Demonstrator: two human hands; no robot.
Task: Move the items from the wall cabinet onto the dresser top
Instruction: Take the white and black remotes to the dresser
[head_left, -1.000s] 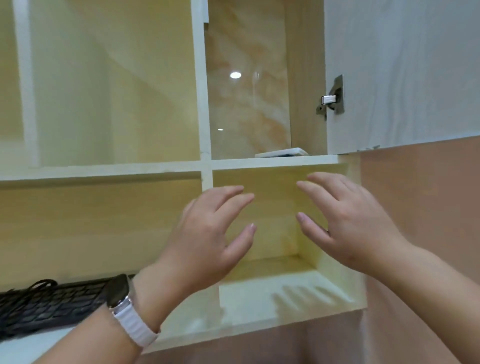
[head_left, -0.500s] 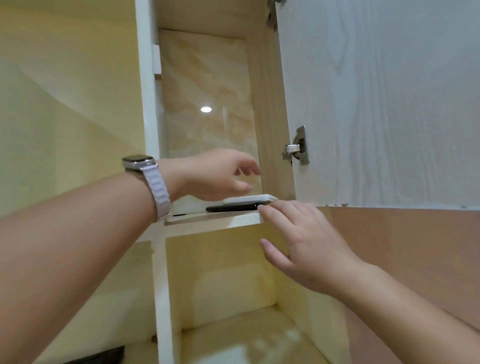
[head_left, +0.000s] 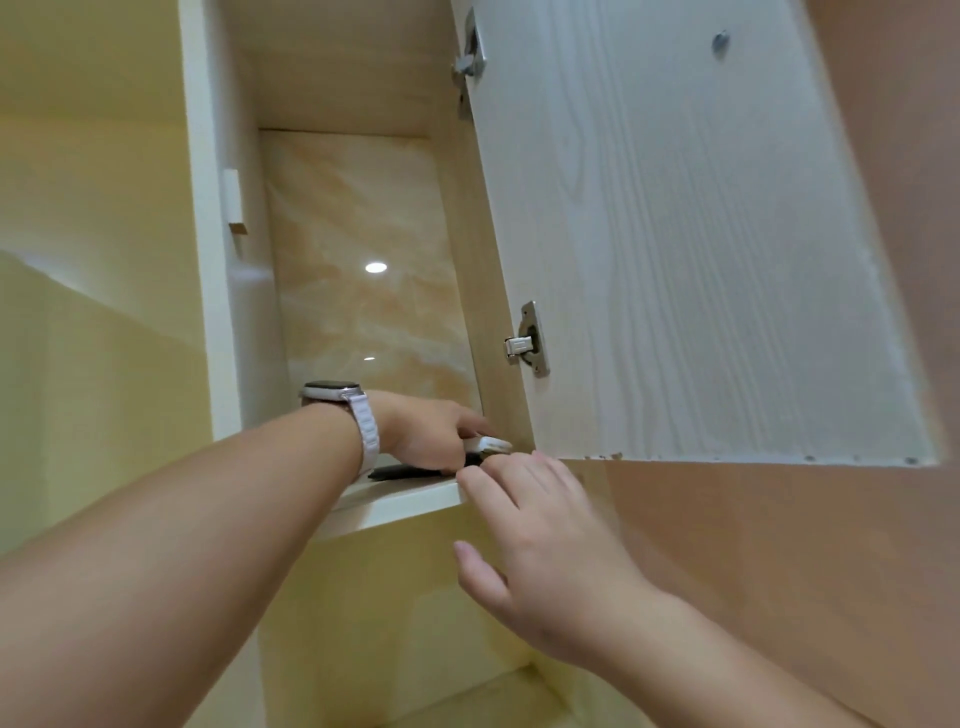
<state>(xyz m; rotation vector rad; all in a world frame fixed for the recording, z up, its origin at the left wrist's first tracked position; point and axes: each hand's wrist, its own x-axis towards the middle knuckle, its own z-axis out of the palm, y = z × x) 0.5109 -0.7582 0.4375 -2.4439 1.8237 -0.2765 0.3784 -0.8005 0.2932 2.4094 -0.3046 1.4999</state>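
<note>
Two on shelf (head_left: 400, 501): white item (head_left: 488, 445) atop black item (head_left: 405, 472) | left hand (head_left: 426, 434) fingers clamp white item | right hand (head_left: 545, 545) fingers straight, at shelf edge

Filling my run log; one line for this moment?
left hand: grips white item | right hand: open at shelf front | black item: on shelf

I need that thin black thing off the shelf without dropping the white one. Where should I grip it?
Probably pinch the black slab by its front edge, coming from the open front of the shelf: it lies flat and thin near the lip, and the white slab, held by the left hand, covers its right end.
</note>
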